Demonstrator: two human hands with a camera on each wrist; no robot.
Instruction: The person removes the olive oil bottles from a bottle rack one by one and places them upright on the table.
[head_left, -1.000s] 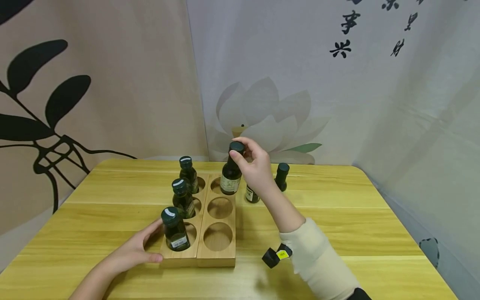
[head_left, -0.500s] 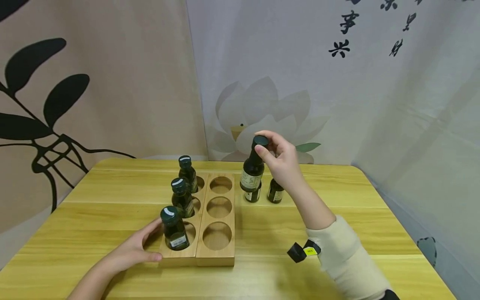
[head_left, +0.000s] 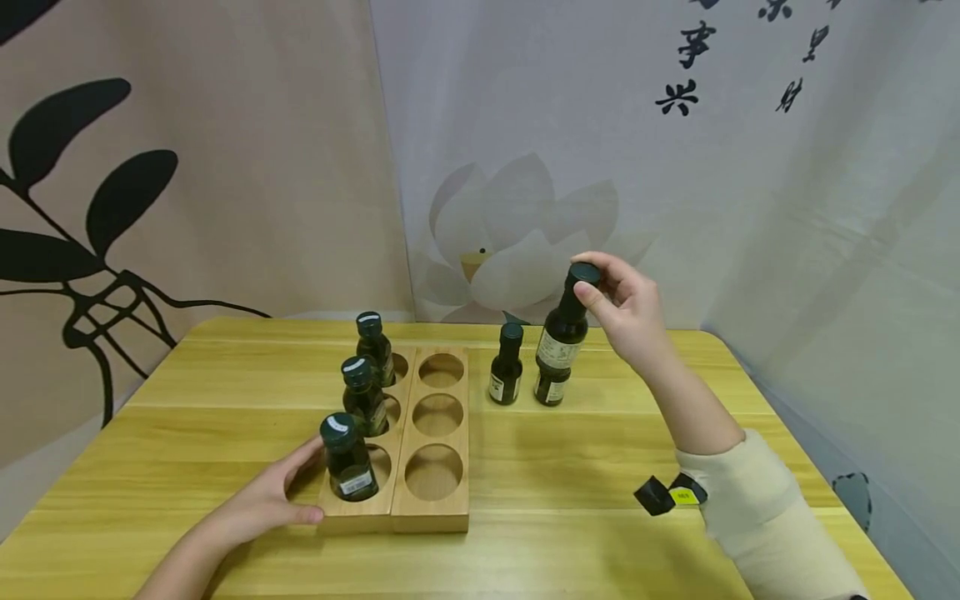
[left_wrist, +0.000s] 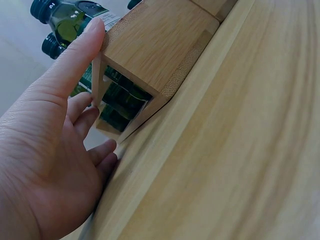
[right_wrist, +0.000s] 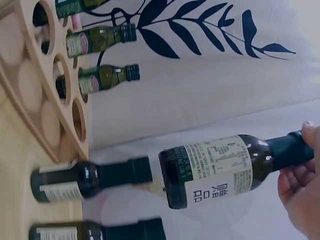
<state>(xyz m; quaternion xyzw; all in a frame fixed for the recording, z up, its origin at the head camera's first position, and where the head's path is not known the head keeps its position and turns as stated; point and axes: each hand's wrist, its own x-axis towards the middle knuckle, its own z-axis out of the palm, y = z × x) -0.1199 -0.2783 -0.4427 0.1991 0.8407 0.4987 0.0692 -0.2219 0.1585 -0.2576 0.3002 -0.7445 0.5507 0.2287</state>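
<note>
My right hand (head_left: pixel 630 312) pinches the dark cap of a small dark glass bottle (head_left: pixel 561 340) between thumb and fingers. In the right wrist view, the held bottle (right_wrist: pixel 215 170) shows a pale printed label. Two similar bottles stand on the table: one (head_left: pixel 506 375) right of the wooden rack, another (head_left: pixel 551 390) partly hidden behind the held bottle. My left hand (head_left: pixel 262 502) lies along the left side of the left wooden rack (head_left: pixel 356 523), its thumb touching the front corner. Three green-capped bottles, including the nearest bottle (head_left: pixel 350 467), sit in that rack's holes.
A second wooden rack (head_left: pixel 431 523) with three round holes adjoins the first on its right. The wooden table (head_left: pixel 570 517) ends at a pale printed curtain (head_left: pixel 300 167). A black wrist device (head_left: pixel 663 496) hangs by the right sleeve.
My right hand has carried the bottle from above the right rack's far hole rightward, past the nearer standing bottle, to the second one. The left hand stays in place.
</note>
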